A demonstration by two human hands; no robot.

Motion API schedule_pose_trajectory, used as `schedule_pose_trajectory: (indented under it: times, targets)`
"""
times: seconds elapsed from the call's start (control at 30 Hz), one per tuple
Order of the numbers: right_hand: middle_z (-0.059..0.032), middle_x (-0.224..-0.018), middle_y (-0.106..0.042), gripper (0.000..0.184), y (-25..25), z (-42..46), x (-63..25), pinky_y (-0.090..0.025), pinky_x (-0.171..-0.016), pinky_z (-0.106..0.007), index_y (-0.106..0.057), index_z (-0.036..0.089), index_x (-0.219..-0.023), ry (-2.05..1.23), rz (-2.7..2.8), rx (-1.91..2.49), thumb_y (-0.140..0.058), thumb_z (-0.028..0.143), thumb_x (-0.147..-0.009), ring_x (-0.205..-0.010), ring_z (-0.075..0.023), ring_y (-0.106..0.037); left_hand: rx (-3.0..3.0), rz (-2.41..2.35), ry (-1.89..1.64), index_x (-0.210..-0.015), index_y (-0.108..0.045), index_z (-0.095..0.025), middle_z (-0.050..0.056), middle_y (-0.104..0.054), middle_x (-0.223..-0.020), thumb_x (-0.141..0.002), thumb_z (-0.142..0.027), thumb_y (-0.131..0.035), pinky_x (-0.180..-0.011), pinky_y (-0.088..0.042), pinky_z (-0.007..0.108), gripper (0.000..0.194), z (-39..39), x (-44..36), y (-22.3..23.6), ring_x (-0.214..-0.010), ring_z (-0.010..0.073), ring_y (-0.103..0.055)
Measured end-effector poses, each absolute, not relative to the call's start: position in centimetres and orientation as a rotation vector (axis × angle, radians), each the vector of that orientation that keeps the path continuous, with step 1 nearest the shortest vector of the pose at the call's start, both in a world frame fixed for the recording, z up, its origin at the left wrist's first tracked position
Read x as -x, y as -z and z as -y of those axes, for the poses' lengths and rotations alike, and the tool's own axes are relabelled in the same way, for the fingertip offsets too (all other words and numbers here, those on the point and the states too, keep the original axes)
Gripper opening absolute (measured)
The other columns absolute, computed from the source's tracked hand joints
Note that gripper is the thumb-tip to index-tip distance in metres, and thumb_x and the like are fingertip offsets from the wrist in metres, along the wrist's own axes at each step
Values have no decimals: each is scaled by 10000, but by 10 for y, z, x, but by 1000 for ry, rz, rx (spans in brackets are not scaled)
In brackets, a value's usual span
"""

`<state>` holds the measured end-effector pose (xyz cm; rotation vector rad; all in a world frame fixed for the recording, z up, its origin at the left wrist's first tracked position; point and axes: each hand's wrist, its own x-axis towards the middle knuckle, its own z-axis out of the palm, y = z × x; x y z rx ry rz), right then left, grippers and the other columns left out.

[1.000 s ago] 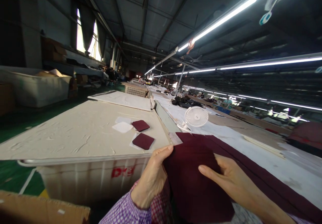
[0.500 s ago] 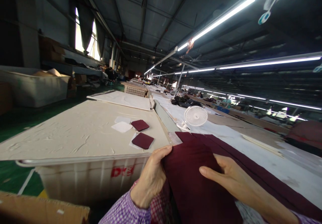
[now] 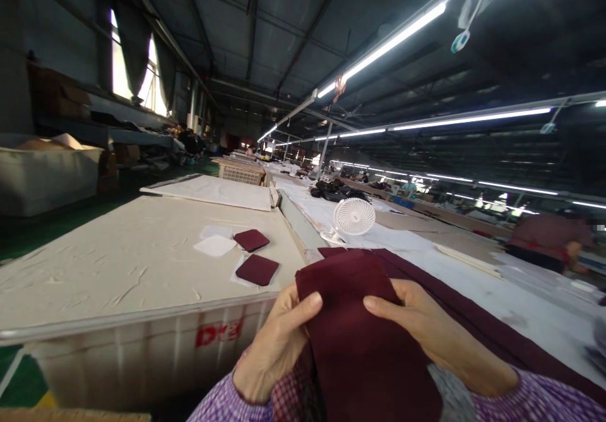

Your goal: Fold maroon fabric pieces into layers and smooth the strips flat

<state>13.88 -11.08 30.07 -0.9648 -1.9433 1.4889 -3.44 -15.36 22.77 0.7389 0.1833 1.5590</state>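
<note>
A maroon piece of fabric (image 3: 364, 340) hangs in front of me, held up between both hands. My left hand (image 3: 284, 330) pinches its left edge, thumb on the near face and fingers behind. On the opposite edge my right hand (image 3: 416, 321) grips it the same way, thumb in front. The cloth's lower end drops towards my lap. Behind it, a long maroon fabric strip (image 3: 454, 302) lies along the white table. Two small maroon patches (image 3: 258, 270) with cut corners rest on the beige board to the left, beside white patches (image 3: 214, 246) of similar shape.
The beige board (image 3: 108, 245) covers a large white plastic bin (image 3: 142, 359). A small white fan (image 3: 354, 217) stands on the white table (image 3: 473, 283), with dark cloth (image 3: 341, 190) behind it. Another person (image 3: 549, 235) bends over at the far right. A second bin (image 3: 47, 175) stands at left.
My left hand has shifted its grip, its thumb now over the front of the fabric. The fabric's upper edge has come up, and the view has turned slightly right.
</note>
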Motion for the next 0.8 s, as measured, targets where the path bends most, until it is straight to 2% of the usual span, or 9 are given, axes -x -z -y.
schedule_pose_trajectory:
  times: [0.07,0.17,0.27,0.37,0.43,0.5,0.6,0.67,0.8]
  targets:
    - [-66,-846,-703,325,-301,111,-138,-521,-627,-289,-659,117,-964,-1473,1937,975,-651,387,-783,-723,-196,-658,-746,-237,-1586,-996,-684,-147,98,-720,-954,-701,-125,-722,-866,-490,341,298,152,28,-224,-909,235,-662]
    - [-80,-883,-704,342,-300,110,-137,-534,-647,-313,-649,112,-987,-1422,1983,1004,-635,394,-794,-743,-208,-661,-668,-299,-1621,-949,-684,-129,99,-726,-922,-697,-105,-715,-837,-504,331,255,148,19,-221,-869,226,-672]
    - [-92,-1033,-679,363,-295,106,-136,-538,-771,-347,-599,140,-1082,-1295,2006,948,-650,351,-791,-860,-214,-656,-620,-289,-1642,-939,-680,-124,100,-728,-918,-703,-89,-704,-849,-499,325,240,145,17,-221,-885,221,-669]
    - [-95,-1240,-579,598,-290,100,-133,-497,-909,-378,-449,216,-1259,-1150,1884,892,-714,335,-736,-1058,-227,-598,-591,-255,-1666,-951,-674,-129,100,-727,-922,-703,-78,-700,-864,-494,346,254,144,20,-222,-880,223,-672]
    - [-99,-1260,-562,656,-289,97,-131,-501,-902,-385,-397,237,-1302,-1168,1829,902,-708,370,-740,-1080,-235,-587,-577,-250,-1682,-957,-672,-130,98,-728,-919,-694,-76,-706,-867,-495,360,270,144,23,-222,-871,227,-674]
    - [-92,-1162,-621,542,-289,96,-129,-524,-837,-370,-478,211,-1235,-1237,1864,927,-670,413,-771,-996,-236,-622,-573,-258,-1697,-951,-674,-127,98,-729,-913,-685,-80,-716,-874,-493,363,273,144,25,-222,-878,232,-673]
    - [-52,-901,-684,377,-292,96,-126,-528,-694,-327,-616,156,-978,-1190,1978,1002,-628,478,-783,-812,-218,-639,-562,-271,-1710,-945,-680,-128,97,-728,-919,-670,-97,-735,-883,-490,364,282,143,26,-220,-898,239,-670]
    - [-28,-783,-666,370,-293,95,-123,-509,-631,-300,-628,150,-874,-1047,2027,1046,-618,506,-774,-751,-205,-619,-545,-274,-1714,-942,-682,-127,96,-729,-918,-658,-109,-747,-885,-491,371,291,142,27,-220,-899,247,-670]
    - [0,-689,-600,347,-295,93,-119,-458,-548,-256,-591,163,-775,-827,2088,1044,-591,510,-785,-670,-169,-568,-544,-264,-1726,-946,-682,-119,99,-728,-928,-685,-122,-737,-904,-482,373,267,140,30,-220,-910,247,-667]
